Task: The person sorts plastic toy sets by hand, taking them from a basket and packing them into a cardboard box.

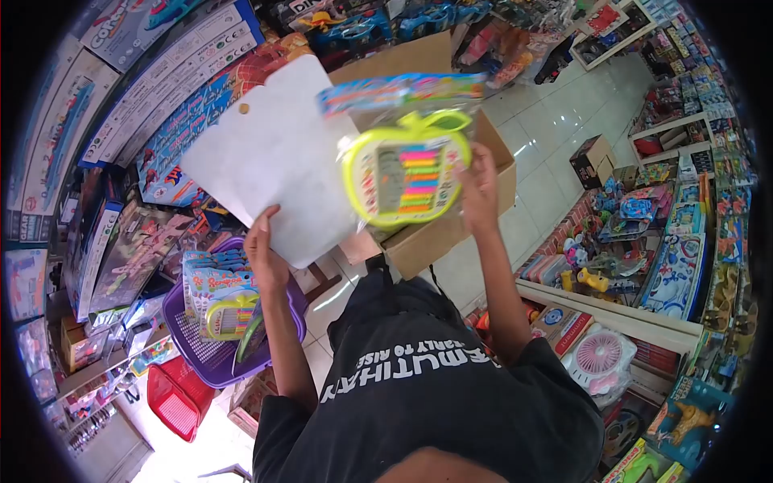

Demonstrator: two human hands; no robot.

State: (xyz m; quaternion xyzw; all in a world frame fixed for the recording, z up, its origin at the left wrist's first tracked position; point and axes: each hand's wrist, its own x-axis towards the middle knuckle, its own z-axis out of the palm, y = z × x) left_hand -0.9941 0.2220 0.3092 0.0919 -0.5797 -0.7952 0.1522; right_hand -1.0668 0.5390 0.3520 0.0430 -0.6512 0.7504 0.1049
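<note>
My left hand [266,245] is closed on the lower edge of a white rectangular board [274,161], which has a small brown spot near its upper left corner. In my right hand [481,185] is a clear-bagged, green apple-shaped toy [407,173] with a row of coloured strips, gripped at its right side. The toy's bag overlaps the board's right edge. Under both stands an open cardboard box [435,241], partly hidden by them. Beside my left forearm, a purple basket [189,346] holds several similar packaged toys [229,310].
A red basket [173,398] sits on the floor at the lower left. Boxed toys [173,72] line the left shelves. On the right are shelves of packaged goods [676,266], a pink fan [600,354] and a small carton [594,161] on the tiled floor.
</note>
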